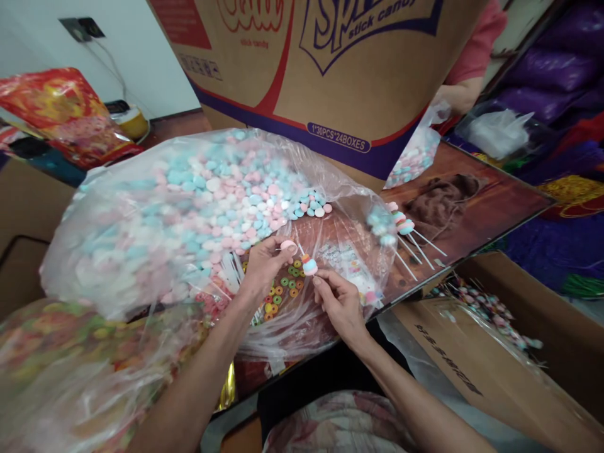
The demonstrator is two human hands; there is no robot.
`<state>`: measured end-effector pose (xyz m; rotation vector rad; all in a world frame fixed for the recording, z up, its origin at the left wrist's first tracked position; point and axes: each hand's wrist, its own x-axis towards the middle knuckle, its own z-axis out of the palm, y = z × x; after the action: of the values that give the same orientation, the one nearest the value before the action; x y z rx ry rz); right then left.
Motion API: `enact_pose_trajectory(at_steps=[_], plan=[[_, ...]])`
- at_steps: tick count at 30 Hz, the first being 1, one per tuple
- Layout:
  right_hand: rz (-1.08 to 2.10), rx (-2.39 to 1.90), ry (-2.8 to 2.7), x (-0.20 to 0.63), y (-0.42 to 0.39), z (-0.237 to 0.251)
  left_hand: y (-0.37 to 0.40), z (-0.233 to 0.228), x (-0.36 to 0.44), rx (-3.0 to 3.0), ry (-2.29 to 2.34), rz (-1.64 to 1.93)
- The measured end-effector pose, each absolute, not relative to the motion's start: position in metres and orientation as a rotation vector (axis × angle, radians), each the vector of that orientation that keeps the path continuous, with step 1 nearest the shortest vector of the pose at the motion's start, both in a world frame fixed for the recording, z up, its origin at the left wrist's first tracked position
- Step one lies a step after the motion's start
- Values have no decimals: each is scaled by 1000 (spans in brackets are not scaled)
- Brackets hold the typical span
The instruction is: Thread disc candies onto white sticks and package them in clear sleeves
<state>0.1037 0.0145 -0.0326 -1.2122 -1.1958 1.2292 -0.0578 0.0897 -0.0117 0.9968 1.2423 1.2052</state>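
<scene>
My left hand (265,263) pinches a pink candy disc (288,246) between thumb and fingers, just above the tip of a white stick. My right hand (340,306) holds that candy stick (310,267), which carries a few stacked pastel discs at its upper end. Both hands hover over a large clear plastic bag (155,251) full of pink, blue and white candy discs (226,189). Small coloured ring candies (283,290) lie under the plastic below my hands.
Finished candy sticks (401,229) lie on the brown board (476,207) to the right. A big "stick candy" carton (330,69) stands behind, with another person's arm (465,88) beside it. A cardboard box (495,352) holding more sticks sits lower right. Coloured bags fill the left.
</scene>
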Motion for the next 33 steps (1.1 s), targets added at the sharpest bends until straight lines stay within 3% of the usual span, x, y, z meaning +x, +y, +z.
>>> enact_pose_trajectory(at_steps=[14,33], plan=[[1234,-1197,-1311,103,14,-40,84,-25,-63,690,1159,1344],[1169,-1284,-1400,104,12,-37,71,-30,-48,1198,1345,1346]])
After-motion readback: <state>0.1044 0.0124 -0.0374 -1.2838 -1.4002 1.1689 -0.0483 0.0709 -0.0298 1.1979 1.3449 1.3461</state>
